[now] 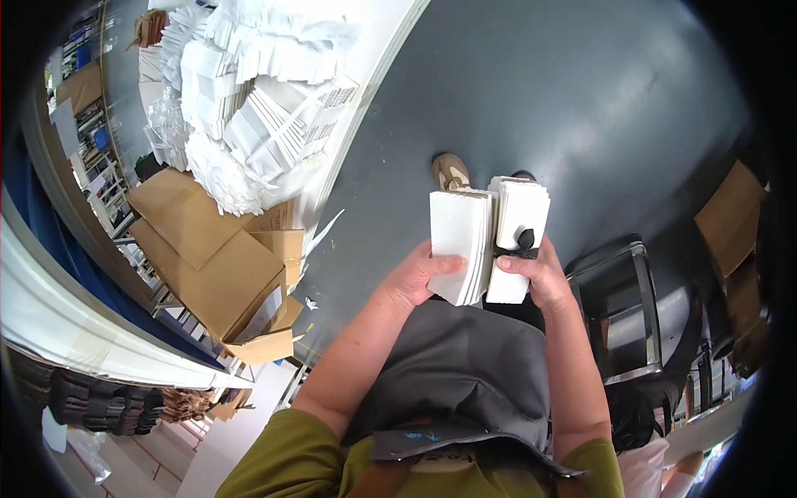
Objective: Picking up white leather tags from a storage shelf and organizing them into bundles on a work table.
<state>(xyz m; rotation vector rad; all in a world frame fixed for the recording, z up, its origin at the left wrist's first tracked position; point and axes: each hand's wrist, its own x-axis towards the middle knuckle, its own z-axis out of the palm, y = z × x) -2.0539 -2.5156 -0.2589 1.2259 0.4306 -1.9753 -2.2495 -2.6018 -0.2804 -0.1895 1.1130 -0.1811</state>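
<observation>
White stacks fill both hands in the head view: the left hand grips a left stack, thumb on its face, and the right hand holds a right stack with a black tie across it. The step in hand looks like steadying both side by side above the floor; moving them calls for firm, even pressure. At left, a cardboard box has open flaps, contents unclear, near a bench heaped with white bundles.
</observation>
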